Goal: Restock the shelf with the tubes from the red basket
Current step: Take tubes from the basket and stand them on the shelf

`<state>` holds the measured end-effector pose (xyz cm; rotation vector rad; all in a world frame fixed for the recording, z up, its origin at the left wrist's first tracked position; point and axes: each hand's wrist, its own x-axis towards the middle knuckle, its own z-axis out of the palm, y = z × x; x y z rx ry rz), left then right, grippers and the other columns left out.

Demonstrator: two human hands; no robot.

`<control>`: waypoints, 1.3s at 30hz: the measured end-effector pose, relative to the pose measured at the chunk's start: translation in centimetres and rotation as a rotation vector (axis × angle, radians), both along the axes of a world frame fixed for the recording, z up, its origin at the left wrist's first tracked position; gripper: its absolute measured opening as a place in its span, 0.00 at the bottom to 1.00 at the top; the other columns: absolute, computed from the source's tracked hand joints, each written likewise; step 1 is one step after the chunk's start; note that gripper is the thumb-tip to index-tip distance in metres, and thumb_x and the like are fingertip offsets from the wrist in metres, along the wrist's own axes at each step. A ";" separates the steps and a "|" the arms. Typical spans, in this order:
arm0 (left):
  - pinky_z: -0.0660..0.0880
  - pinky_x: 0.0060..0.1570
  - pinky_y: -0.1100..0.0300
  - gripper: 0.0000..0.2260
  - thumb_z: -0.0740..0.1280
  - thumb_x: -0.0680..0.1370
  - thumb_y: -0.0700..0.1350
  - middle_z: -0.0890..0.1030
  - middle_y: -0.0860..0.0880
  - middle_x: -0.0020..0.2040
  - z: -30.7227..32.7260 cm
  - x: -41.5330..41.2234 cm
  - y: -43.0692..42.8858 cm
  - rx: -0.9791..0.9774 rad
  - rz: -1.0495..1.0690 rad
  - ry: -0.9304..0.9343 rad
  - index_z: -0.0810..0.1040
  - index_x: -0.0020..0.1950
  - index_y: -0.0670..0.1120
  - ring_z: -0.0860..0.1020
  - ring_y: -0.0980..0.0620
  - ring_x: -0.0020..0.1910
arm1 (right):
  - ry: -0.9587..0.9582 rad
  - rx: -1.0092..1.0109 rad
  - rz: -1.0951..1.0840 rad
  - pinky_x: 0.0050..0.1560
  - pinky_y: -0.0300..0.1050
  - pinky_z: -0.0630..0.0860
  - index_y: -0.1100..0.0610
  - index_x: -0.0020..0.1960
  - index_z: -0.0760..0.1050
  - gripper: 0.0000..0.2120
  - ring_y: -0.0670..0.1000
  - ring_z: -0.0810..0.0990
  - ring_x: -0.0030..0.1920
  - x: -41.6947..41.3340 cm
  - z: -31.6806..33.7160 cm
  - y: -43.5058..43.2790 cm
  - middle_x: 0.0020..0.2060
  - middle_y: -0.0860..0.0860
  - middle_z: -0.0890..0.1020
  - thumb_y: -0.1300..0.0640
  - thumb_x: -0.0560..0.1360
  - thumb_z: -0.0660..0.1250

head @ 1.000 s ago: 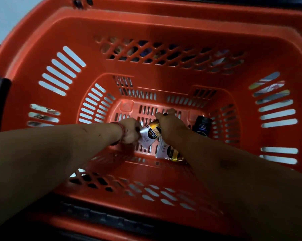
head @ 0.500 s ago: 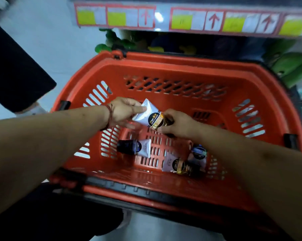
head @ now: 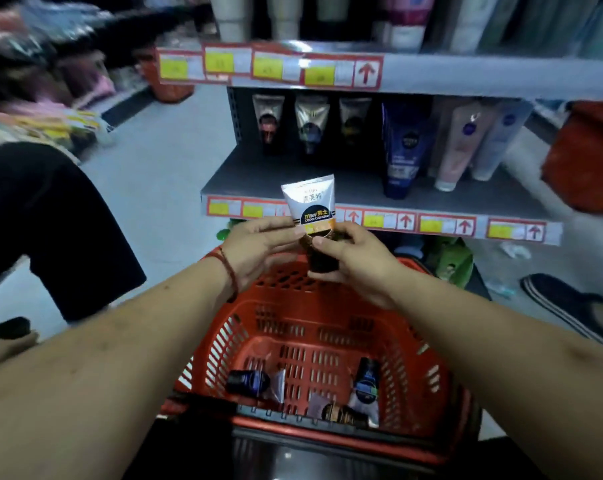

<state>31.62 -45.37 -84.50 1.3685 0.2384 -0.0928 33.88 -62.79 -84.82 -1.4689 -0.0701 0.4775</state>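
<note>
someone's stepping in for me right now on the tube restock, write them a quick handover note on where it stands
Hands: left hand and right hand both grip one silver cleanser tube, held upright, cap down, above the red basket and in front of the shelf.
Things: three tubes lie on the basket floor: a dark-capped one at the left, a blue-labelled one at the right, a gold-banded one at the near edge.
Done: this tube is out of the basket.
Left: stand it on the shelf, probably by the three similar tubes at the back left, then shelve the other three.

price labels on shelf edge | striped shoe right | blurred goods left
</note>
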 end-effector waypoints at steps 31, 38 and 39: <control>0.78 0.62 0.50 0.12 0.66 0.78 0.32 0.85 0.45 0.52 0.2 18.8 -3.8 0.217 0.123 -0.206 0.84 0.54 0.46 0.83 0.48 0.54 | -0.511 -0.543 -0.442 0.58 0.50 0.79 0.56 0.60 0.79 0.13 0.53 0.82 0.56 18.2 0.1 2.0 0.55 0.53 0.84 0.55 0.77 0.70; 0.80 0.53 0.49 0.09 0.66 0.74 0.29 0.85 0.38 0.47 -0.4 23.9 -4.8 0.238 0.147 -0.210 0.84 0.48 0.38 0.84 0.41 0.49 | -0.518 -0.651 -0.499 0.52 0.44 0.74 0.61 0.61 0.80 0.14 0.59 0.81 0.59 22.8 -0.8 1.6 0.58 0.58 0.83 0.55 0.78 0.68; 0.80 0.55 0.47 0.09 0.66 0.74 0.28 0.85 0.37 0.49 -0.4 24.4 -4.7 0.257 0.155 -0.199 0.84 0.50 0.36 0.84 0.40 0.51 | -0.526 -0.666 -0.499 0.52 0.44 0.74 0.61 0.61 0.80 0.14 0.59 0.81 0.60 23.2 -0.8 1.6 0.58 0.58 0.83 0.55 0.79 0.67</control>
